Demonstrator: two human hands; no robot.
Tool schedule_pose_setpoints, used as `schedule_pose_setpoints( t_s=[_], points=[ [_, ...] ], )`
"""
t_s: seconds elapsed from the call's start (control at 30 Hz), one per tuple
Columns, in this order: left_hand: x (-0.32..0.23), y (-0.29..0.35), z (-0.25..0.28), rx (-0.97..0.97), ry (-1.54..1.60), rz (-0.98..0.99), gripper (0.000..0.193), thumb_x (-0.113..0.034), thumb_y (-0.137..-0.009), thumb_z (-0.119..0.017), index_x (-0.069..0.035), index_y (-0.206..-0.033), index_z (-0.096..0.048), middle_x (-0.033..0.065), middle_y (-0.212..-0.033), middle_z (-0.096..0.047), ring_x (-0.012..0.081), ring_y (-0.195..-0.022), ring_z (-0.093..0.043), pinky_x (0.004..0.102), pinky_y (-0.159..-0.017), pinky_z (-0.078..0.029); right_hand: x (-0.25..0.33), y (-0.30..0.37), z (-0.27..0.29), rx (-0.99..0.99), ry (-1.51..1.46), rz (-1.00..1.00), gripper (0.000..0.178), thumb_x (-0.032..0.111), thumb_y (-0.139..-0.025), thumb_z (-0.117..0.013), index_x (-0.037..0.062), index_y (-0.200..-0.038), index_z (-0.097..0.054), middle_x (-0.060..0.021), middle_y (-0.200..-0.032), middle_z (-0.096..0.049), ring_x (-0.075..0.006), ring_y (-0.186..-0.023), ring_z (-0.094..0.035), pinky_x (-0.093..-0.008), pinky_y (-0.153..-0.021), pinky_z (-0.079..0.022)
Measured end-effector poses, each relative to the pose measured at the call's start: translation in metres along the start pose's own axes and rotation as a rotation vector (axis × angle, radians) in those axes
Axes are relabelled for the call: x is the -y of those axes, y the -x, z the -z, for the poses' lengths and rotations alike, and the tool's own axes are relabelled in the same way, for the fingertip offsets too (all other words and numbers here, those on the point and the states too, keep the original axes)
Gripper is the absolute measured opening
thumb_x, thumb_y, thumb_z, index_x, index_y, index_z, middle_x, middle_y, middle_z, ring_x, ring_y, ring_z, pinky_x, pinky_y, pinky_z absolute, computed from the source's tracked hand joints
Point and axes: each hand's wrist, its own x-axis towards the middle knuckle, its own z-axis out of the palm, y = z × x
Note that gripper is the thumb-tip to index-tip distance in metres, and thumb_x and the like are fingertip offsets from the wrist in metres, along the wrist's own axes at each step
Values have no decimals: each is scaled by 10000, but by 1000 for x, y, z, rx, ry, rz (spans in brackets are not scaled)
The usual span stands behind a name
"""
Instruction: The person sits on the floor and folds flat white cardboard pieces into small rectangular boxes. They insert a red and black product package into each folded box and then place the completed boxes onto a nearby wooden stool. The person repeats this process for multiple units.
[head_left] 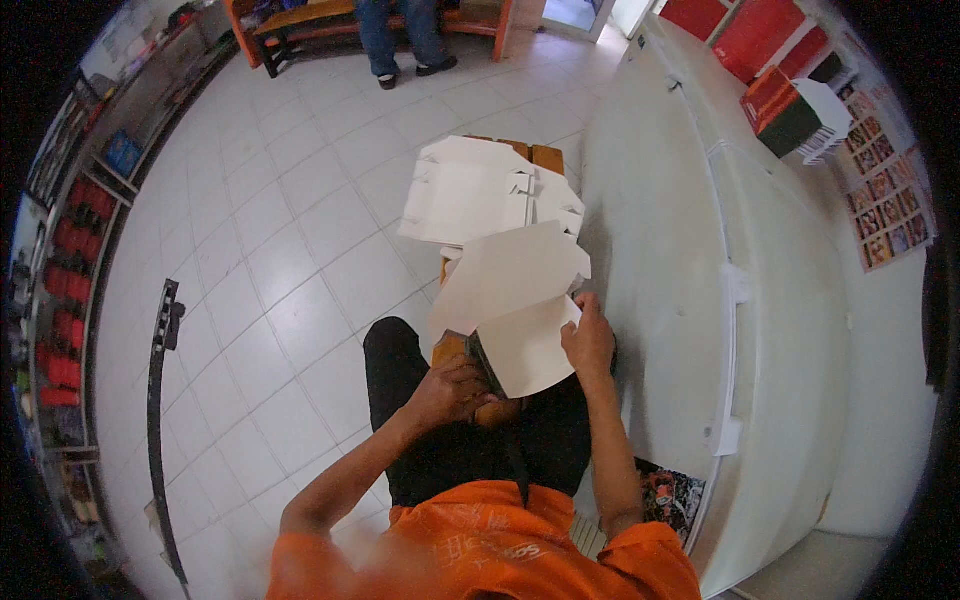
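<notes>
A white cardboard carton (530, 350), partly folded, is tilted above my lap with one panel bent up toward me. Its outer side shows dark along the lower left edge. My left hand (455, 388) is closed on that lower left edge, its fingers curled and partly hidden. At the right edge, my right hand (590, 340) pinches the panel between thumb and fingers. Just beyond the carton, flat white carton blanks (462, 190) with slotted flaps lie on a narrow wooden bench (547, 158) between my knees.
A long white chest freezer (660, 300) stands close on my right, with a folded dark and red box (785, 115) on top. Shelves with red goods (65, 300) line the left. A person (400, 35) stands by an orange bench (300, 18) at the far end.
</notes>
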Motion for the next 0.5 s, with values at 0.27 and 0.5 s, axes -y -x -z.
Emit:
schedule_pose_setpoints(
  t_s=[0.27,0.5],
  points=[
    [4,7,-6,7,-55,27,426,-329,-667,-808,-38,-966,-719,134,-1058,-666,380,-1220,-514,600,-1146,-268,49,45,37,-154,-178,410,525,110,-811,-722,31,-1258,-459,-186,-1263,-543,-381,-1189,-528,-463,-994,-443],
    [3,23,-16,112,-160,64,442,-357,-709,-782,-94,-1055,-700,123,-1164,-628,368,-1249,-487,634,-1077,-281,79,119,11,482,33,410,497,185,-908,-619,-27,-1326,-454,-246,-944,-681,-444,-889,-657,-521,-821,-520]
  ],
)
